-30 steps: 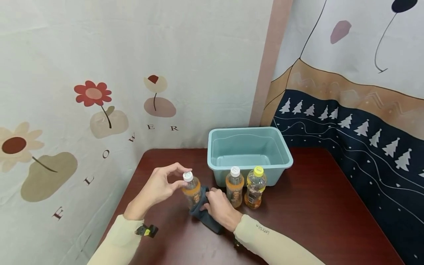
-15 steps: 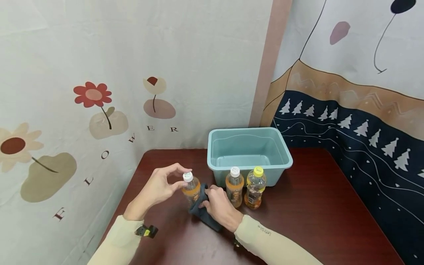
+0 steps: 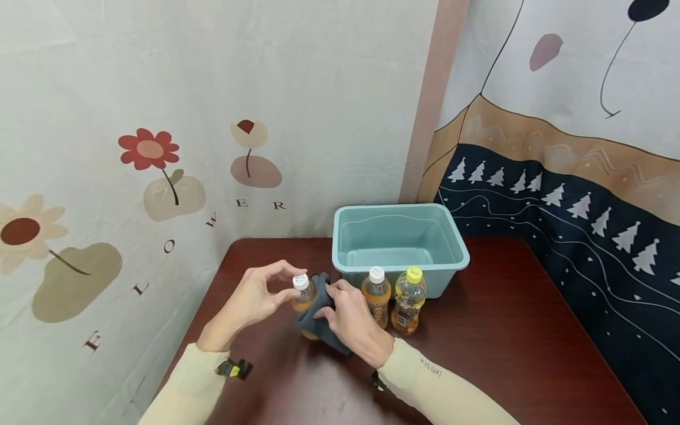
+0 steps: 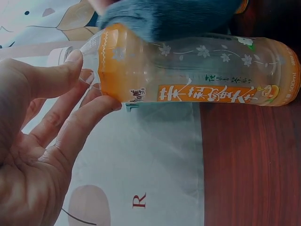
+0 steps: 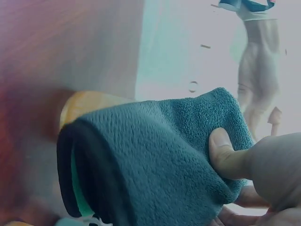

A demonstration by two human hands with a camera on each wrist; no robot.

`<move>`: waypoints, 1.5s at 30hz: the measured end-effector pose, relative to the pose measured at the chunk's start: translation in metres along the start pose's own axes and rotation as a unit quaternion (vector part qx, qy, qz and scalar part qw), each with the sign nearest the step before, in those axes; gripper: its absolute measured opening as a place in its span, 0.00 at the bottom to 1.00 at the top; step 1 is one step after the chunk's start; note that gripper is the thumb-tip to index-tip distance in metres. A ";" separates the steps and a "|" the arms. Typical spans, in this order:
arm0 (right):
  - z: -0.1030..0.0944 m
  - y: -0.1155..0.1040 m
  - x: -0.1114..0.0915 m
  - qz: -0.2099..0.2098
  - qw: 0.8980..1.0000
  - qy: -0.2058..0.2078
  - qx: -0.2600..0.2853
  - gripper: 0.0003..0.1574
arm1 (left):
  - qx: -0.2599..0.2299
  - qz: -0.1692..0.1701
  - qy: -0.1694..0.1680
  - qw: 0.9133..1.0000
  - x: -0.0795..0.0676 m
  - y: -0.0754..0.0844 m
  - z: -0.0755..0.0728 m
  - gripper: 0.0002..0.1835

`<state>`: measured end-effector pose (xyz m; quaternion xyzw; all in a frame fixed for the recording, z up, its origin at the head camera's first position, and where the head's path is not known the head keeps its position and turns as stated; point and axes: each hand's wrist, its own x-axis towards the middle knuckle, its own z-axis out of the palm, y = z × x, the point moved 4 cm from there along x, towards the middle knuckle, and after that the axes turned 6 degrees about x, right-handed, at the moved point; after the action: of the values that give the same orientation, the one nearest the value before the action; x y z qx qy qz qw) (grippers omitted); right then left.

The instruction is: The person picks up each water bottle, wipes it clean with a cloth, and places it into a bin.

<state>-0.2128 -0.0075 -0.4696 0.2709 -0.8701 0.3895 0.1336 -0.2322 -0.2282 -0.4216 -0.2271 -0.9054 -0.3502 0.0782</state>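
My left hand [image 3: 260,295] pinches a plastic bottle [image 4: 197,70] near its white cap [image 3: 300,281]. Its orange label carries flowers and characters, and it stands upright on the table. My right hand [image 3: 353,316] grips a folded dark blue-grey cloth [image 5: 155,150], thumb on top, and holds it against the bottle's right side. In the head view the cloth covers much of the bottle's body. Just right of that hand are a similar white-capped bottle [image 3: 376,292] and a yellow-capped bottle [image 3: 409,301] with amber liquid low inside.
A light blue plastic basin [image 3: 347,269] sits behind the two bottles on the dark red table [image 3: 504,330]. A wall cloth [image 3: 329,118] with printed flowers hangs beyond the table, and a dark tree-patterned cloth [image 3: 531,218] drapes along its right side.
My right hand has slid the cloth up the bottle, so it now reaches close to the cap and its lower end has lifted. The left hand stays at the bottle's neck.
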 end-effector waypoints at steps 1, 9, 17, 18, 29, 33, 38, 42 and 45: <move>-0.003 -0.003 0.001 -0.003 1.000 0.005 0.004 0.28 | 0.000 0.000 0.000 1.000 0.000 0.000 0.000 0.26; -0.018 -0.022 0.014 -0.028 0.999 0.034 0.030 0.28 | -0.001 0.002 0.003 1.000 0.001 0.000 0.000 0.27; -0.021 -0.022 0.016 -0.024 0.999 0.024 0.028 0.29 | 0.000 0.002 0.000 1.000 0.002 0.000 0.000 0.26; -0.021 -0.022 0.016 -0.026 0.999 0.023 0.026 0.29 | -0.001 0.001 0.001 1.000 0.001 0.000 0.000 0.26; -0.019 -0.023 0.014 -0.043 0.999 0.017 -0.008 0.30 | -0.006 -0.003 -0.001 1.000 0.001 -0.001 -0.001 0.26; -0.019 -0.019 0.011 -0.049 0.998 0.011 -0.023 0.28 | -0.007 -0.004 -0.001 1.000 0.002 -0.002 0.000 0.26; -0.010 -0.004 0.005 -0.049 0.998 0.001 -0.026 0.28 | -0.002 -0.009 -0.003 1.000 0.002 -0.003 0.001 0.27; 0.007 0.016 0.001 -0.053 0.998 -0.001 -0.046 0.27 | 0.001 -0.010 -0.005 1.000 0.002 -0.002 0.001 0.26; 0.018 0.026 -0.003 -0.050 0.997 -0.007 -0.066 0.22 | 0.004 -0.013 -0.006 1.000 0.001 -0.002 0.001 0.26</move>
<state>-0.2261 -0.0054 -0.4984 0.3072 -0.8803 0.3224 0.1638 -0.2341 -0.2285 -0.4232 -0.2173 -0.9099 -0.3465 0.0688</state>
